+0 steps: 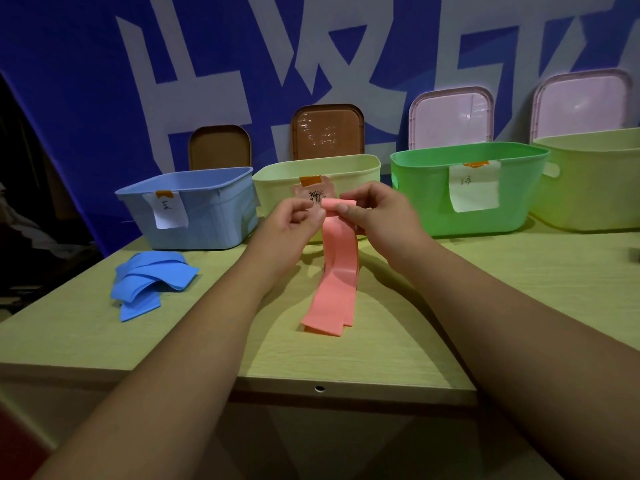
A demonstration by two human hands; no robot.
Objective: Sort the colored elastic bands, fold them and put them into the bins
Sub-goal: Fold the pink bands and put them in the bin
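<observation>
Pink elastic band (334, 271), limp and light, hangs before the pale yellow bin (360, 171); left hand (294, 220) and right hand (377, 216) pinch its rolled top edge, likely the surest hold.

pale wood table (519, 289), blue banner (69, 98) — white characters, brown lids (327, 133), pink lids (450, 116) propped behind

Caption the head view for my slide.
Left hand and right hand pinch a pink band; blue bands lie near the blue bin.

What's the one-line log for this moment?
step: folding | left hand, right hand: pinch pink elastic band | blue elastic bands: on wooden table
</observation>
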